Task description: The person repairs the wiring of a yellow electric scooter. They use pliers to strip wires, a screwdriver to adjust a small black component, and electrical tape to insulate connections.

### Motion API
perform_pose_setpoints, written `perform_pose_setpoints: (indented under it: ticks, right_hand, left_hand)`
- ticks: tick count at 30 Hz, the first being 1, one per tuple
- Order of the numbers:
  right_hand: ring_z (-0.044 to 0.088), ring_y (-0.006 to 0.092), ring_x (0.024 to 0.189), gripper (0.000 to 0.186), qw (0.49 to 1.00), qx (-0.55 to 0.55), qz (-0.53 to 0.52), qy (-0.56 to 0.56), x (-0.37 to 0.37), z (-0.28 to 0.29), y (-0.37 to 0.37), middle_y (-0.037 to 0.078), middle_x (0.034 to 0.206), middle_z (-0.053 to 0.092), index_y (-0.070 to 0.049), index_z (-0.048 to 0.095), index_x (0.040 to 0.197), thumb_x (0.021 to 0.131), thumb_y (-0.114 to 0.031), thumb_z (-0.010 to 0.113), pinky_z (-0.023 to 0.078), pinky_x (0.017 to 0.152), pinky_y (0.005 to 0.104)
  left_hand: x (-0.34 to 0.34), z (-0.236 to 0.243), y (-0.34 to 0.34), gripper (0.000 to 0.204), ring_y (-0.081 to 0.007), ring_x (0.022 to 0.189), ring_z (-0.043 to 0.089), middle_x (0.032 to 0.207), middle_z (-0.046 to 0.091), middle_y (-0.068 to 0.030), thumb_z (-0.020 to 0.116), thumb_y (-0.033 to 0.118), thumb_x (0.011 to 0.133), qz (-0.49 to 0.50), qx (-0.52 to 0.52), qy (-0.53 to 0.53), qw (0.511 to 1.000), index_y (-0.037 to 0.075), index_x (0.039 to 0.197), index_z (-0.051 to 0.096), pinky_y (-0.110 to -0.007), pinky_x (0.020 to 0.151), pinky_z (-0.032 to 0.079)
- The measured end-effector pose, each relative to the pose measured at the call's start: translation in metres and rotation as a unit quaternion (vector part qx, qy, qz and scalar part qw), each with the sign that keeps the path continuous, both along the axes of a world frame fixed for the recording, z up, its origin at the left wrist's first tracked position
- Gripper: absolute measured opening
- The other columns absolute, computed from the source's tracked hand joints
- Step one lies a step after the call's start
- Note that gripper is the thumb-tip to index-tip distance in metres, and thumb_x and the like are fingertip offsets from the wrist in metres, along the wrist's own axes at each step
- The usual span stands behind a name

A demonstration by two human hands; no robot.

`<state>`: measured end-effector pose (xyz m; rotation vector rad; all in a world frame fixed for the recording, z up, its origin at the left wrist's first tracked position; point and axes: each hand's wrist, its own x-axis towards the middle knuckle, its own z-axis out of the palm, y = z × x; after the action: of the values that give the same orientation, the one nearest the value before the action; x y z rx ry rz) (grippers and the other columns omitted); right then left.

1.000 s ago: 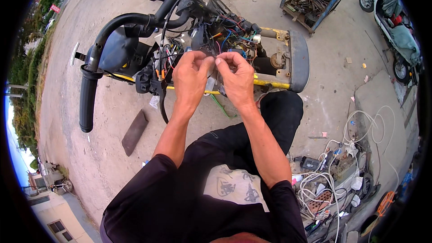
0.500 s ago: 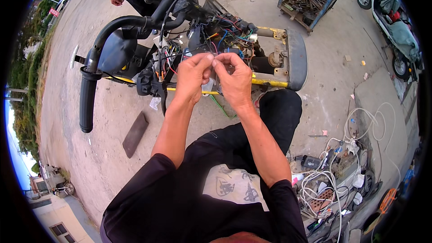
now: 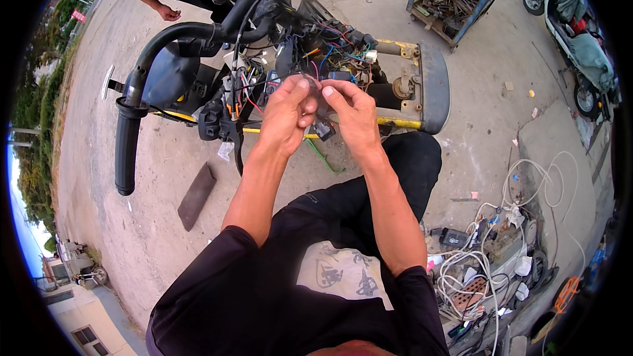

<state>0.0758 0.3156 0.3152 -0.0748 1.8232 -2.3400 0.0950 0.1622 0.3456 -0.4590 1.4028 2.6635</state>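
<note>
Both of my hands are raised over the opened-up front of a scooter, fingertips close together. My left hand is closed in a pinch, thumb against the forefinger, on what looks like the end of a thin wire. Just to its right, my right hand pinches at the same wire, though the exact spot is too small to make out. Behind them lies a tangle of coloured wires with connectors. A black handlebar with a rubber grip reaches out to the left. A dark connector-like piece hangs below my fingers.
Another person's hand shows beyond the handlebar. A metal tool cart stands at the far right, near a parked scooter. Coiled white cable and scrap lie at lower right. A dark flat board rests on the ground.
My hands have moved slightly apart, the right one shifting right. The dark piece below them has come into sight. The other person's arm has moved lower and nearer the handlebar.
</note>
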Motion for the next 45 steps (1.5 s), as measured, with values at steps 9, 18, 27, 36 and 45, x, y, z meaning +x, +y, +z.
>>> perform_pose_setpoints:
  ticks: [9, 18, 27, 36, 45]
  right_hand:
    - [0.063, 0.0105, 0.083, 0.036, 0.998, 0.069, 0.013, -0.004, -0.007, -0.001, 0.001, 0.005, 0.093, 0.073, 0.001, 0.078, 0.113, 0.108, -0.033, 0.065, 0.052, 0.069, 0.0291]
    - [0.062, 0.0099, 0.085, 0.036, 0.998, 0.019, 0.023, -0.064, -0.007, 0.007, 0.002, 0.002, 0.094, 0.072, 0.0, 0.077, 0.109, 0.107, -0.034, 0.066, 0.051, 0.07, 0.0302]
    - [0.064, 0.0118, 0.093, 0.028, 0.985, -0.109, 0.033, -0.133, -0.01, 0.017, -0.004, 0.005, 0.098, 0.075, 0.004, 0.076, 0.108, 0.102, -0.023, 0.071, 0.05, 0.085, 0.031]
    - [0.068, 0.0132, 0.09, 0.016, 0.998, 0.035, -0.042, 0.022, -0.003, 0.027, -0.004, 0.007, 0.101, 0.072, 0.003, 0.073, 0.105, 0.096, -0.011, 0.076, 0.054, 0.079, 0.0296]
    - [0.073, 0.0254, 0.085, 0.01, 0.906, 0.262, -0.041, 0.328, -0.003, 0.049, -0.006, 0.01, 0.103, 0.066, -0.001, 0.072, 0.104, 0.095, -0.006, 0.074, 0.059, 0.073, 0.0389]
  left_hand:
    - [0.001, 0.002, 0.002, 0.012, -0.0063, 0.07, 0.051, 0.105, 0.069, -0.0037, 0.06, 0.015, 0.112, 0.019, -0.044, 0.003, 0.999, 0.008, 0.12, 0.064, -0.018, 0.05, 0.036]
    - [0.001, 0.005, 0.005, 0.013, -0.0046, 0.061, 0.045, 0.098, 0.065, -0.0023, 0.062, 0.014, 0.111, 0.027, -0.055, -0.007, 0.998, 0.006, 0.12, 0.065, -0.019, 0.046, 0.031]
    - [0.002, 0.003, 0.005, 0.014, -0.0049, 0.061, 0.046, 0.097, 0.065, -0.0025, 0.062, 0.013, 0.111, 0.025, -0.061, -0.001, 0.998, 0.004, 0.122, 0.064, -0.02, 0.047, 0.033]
    - [0.011, 0.003, 0.016, 0.017, -0.0059, 0.067, 0.057, 0.099, 0.065, -0.0035, 0.066, 0.005, 0.106, 0.077, -0.24, 0.086, 0.964, 0.0, 0.121, 0.061, -0.022, 0.053, 0.042]
    - [0.007, -0.011, 0.03, 0.021, -0.0062, 0.074, 0.065, 0.099, 0.072, -0.006, 0.071, 0.0, 0.101, 0.153, -0.322, 0.166, 0.919, 0.0, 0.12, 0.062, -0.023, 0.06, 0.053]
